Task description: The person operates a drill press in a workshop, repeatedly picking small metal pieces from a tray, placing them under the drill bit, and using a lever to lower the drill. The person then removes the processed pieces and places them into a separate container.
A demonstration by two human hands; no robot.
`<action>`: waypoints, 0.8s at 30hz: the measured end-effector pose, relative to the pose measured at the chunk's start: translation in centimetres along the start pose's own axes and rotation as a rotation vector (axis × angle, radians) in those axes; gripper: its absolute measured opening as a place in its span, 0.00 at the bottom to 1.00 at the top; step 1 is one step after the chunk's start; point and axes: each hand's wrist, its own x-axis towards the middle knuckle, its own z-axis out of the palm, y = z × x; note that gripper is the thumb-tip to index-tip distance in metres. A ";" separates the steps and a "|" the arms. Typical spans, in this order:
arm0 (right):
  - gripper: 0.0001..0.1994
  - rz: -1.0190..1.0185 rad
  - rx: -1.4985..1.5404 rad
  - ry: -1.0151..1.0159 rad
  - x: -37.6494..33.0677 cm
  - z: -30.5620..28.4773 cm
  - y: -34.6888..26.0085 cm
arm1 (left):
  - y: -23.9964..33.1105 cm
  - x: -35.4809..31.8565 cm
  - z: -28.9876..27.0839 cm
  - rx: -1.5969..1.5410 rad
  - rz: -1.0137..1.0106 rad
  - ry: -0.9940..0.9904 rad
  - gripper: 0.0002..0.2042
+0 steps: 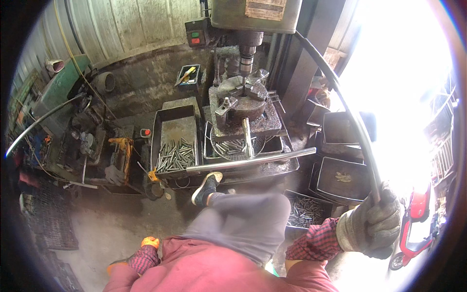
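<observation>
My right hand (372, 226), in a grey and dark work glove, is wrapped round the lower end of a long curved lever (335, 80). The lever runs up to the drill press head (255, 17). Below it, the chuck (247, 61) points down at a round clamping vise (245, 100), wet and dark, on the machine table. A bright metal bar (253, 159) crosses in front of the vise, joined to it by a short rod. My left hand (151, 242), in an orange glove, is by my left side with its fingers curled in; nothing shows in it.
Short metal pins (176, 155) lie in a metal tray (160, 121) left of the vise. More pins fill a bin (305, 212) by my right knee. Dark trays (343, 177) stand at right. A red and green switch box (195, 34) hangs behind. A red scooter (416, 219) is at far right.
</observation>
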 end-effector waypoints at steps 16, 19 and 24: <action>0.22 -0.102 -0.129 0.091 1.0 3.7 1.6 | 0.1 1.2 2.5 0.033 0.008 -0.125 0.24; 0.24 -0.113 -0.176 0.148 1.5 3.9 1.6 | 0.8 0.7 2.2 -0.044 -0.087 -0.202 0.27; 0.26 -0.203 -0.204 0.094 1.7 3.2 1.8 | 3.0 0.1 0.6 -0.059 -0.135 -0.199 0.29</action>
